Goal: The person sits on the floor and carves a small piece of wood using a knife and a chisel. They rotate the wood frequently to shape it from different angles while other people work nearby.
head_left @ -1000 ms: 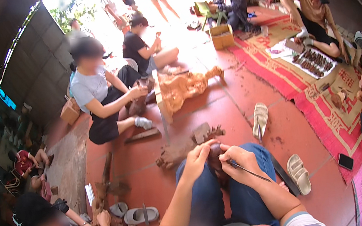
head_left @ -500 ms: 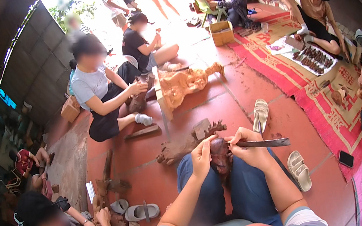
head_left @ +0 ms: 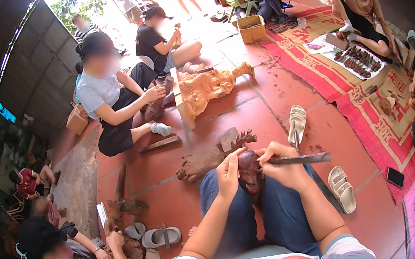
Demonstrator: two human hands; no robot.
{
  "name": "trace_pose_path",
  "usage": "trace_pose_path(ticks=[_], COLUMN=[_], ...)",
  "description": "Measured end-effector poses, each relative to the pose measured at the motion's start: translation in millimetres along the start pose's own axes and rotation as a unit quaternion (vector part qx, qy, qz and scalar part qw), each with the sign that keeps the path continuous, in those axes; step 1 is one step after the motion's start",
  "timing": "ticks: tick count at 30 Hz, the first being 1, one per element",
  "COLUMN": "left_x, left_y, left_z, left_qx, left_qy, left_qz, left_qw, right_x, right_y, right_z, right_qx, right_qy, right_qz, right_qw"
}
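A dark brown carved wooden head (head_left: 249,170) stands between my knees, its top glossy and its lower part in shadow. My left hand (head_left: 228,173) is closed against its left side, fingers reaching over the top edge. In my right hand (head_left: 280,165) I grip a long, flat, dark strip-shaped tool (head_left: 303,159), its free end pointing right. That hand's fingertips are close to the carving's right side; whether the tool's tip touches the wood is hidden. Just beyond my knees lies a rough piece of carved wood (head_left: 207,163) with a jagged right end.
An orange-brown wooden statue (head_left: 210,90) lies on the red tile floor ahead. Light sandals (head_left: 341,190), a phone (head_left: 395,177) and a red-and-tan mat (head_left: 316,67) are to the right. A tray of carving tools (head_left: 360,61) rests there. Several people sit working around me.
My right hand has shifted slightly and its fingers have closed in around the tool. The tool lies a little flatter. The left hand stays at the carving.
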State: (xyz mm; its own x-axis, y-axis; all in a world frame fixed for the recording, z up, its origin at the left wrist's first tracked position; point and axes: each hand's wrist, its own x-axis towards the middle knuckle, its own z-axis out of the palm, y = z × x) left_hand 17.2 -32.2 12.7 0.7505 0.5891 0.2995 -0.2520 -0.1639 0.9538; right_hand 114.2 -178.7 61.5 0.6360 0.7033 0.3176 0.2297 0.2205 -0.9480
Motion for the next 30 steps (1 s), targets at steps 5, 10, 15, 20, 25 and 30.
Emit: trace_pose_path(ticks=[5,10,15,20,25,30], left_x=[5.1,12.3,-17.7,-70.4,-55.2,-31.1], left_y=[15.9,111.5,232.8,300.2,310.0,306.9], left_z=[-2.9,-20.5,-30.0,-0.8,-37.3,-23.0], left_qx=[0.006,-0.052,-0.220,-0.155,-0.074,-0.165], left_qy=[-0.002,0.062,-0.083,0.032,-0.329,-0.321], left_qz=[-0.012,0.181,0.500,0.277,0.333,0.616], left_qw=[1.000,0.980,0.833,0.948,0.881,0.700], right_x=[-3.8,3.0,-3.2,4.8,-6.2,-2.5], right_y=[5.3,5.0,8.3,8.4,-3.7,-0.4], right_z=[4.4,-8.6,9.9,5.5,14.6,10.5], right_qx=[-0.041,0.042,-0.051,-0.010,-0.015,-0.013], right_qy=[0.003,0.024,0.007,0.039,-0.005,-0.003], right_qz=[-0.048,0.013,-0.037,-0.003,-0.029,0.001], right_qw=[0.998,0.999,0.998,0.999,0.999,1.000])
